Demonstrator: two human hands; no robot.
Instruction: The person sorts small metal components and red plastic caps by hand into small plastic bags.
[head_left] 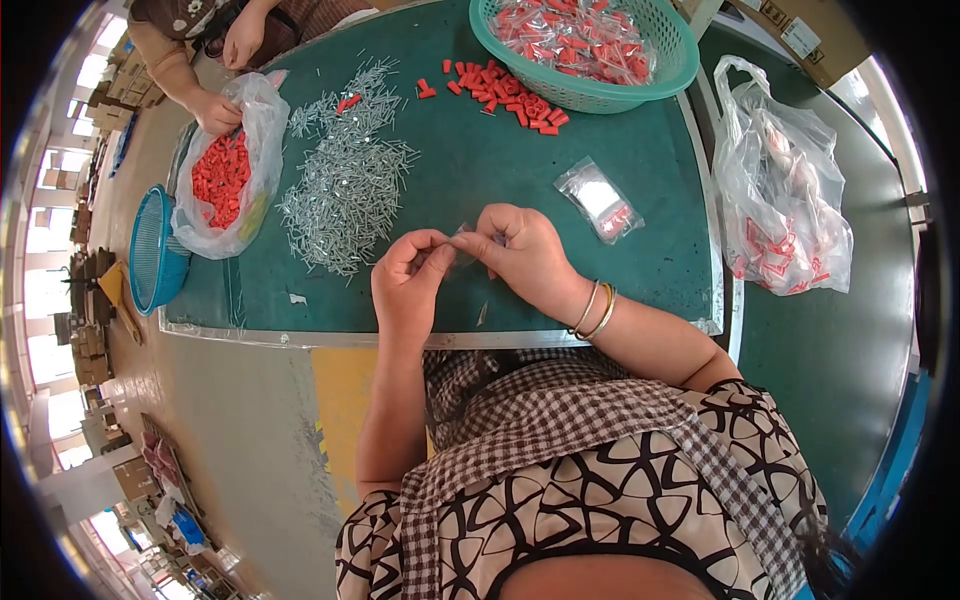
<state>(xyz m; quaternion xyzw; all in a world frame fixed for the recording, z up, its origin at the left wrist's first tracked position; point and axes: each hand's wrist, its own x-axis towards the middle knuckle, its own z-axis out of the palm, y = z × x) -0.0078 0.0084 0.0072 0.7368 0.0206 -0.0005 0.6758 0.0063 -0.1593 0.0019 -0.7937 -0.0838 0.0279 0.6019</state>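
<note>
Above the green tabletop [480, 165], the left hand [407, 278] and right hand [528, 255] pinch a small clear bag [464, 232]. Print on the plastic sack [785, 205] is illegible.

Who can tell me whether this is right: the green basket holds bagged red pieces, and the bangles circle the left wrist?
Not quite: the head view shows the bangles circling the wrist of the right hand, not the left hand. The green basket does hold bagged red pieces.
</note>
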